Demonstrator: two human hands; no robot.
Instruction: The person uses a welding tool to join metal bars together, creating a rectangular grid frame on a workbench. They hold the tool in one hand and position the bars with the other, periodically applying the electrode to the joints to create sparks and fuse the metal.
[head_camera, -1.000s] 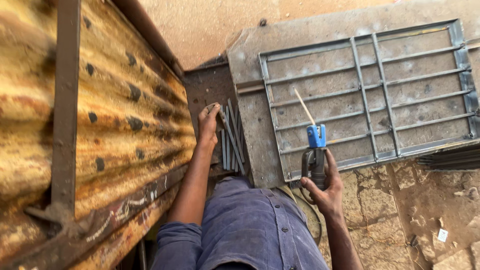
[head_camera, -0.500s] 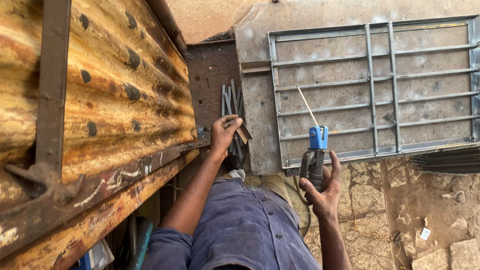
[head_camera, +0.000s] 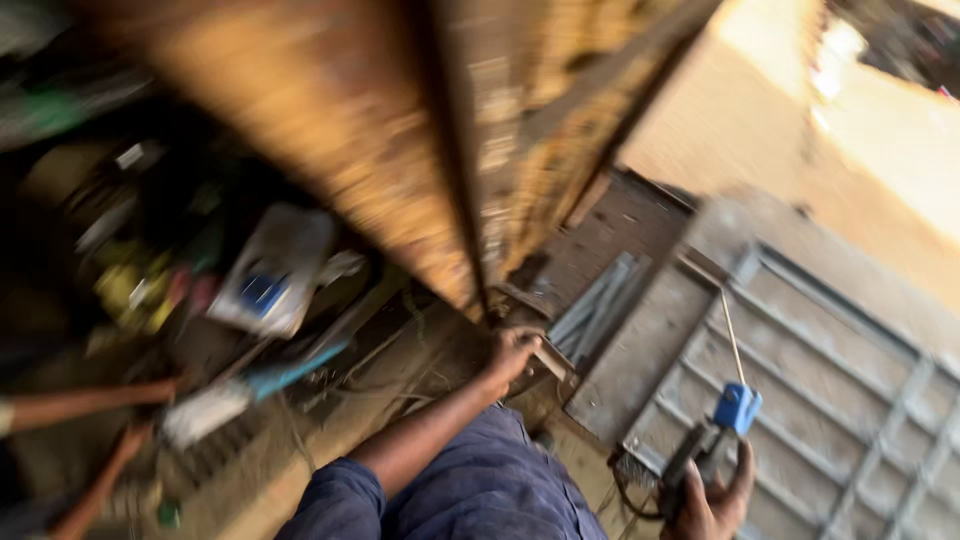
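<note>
A blurred heap of clutter (head_camera: 200, 290), with a white-and-blue packet among it, is seen at the far left under a rusty corrugated metal sheet (head_camera: 400, 130). At the centre, the left hand (head_camera: 512, 352) is closed around the lower corner of that sheet's frame, beside a bundle of grey metal bars (head_camera: 598, 305). At the lower right, the right hand (head_camera: 708, 508) is wrapped around the dark handle of a welding electrode holder (head_camera: 722, 432); a blue clamp head is seen on it, with a thin pale rod rising upward. It is held above a grey metal grille (head_camera: 850, 400) laid flat on the ground.
</note>
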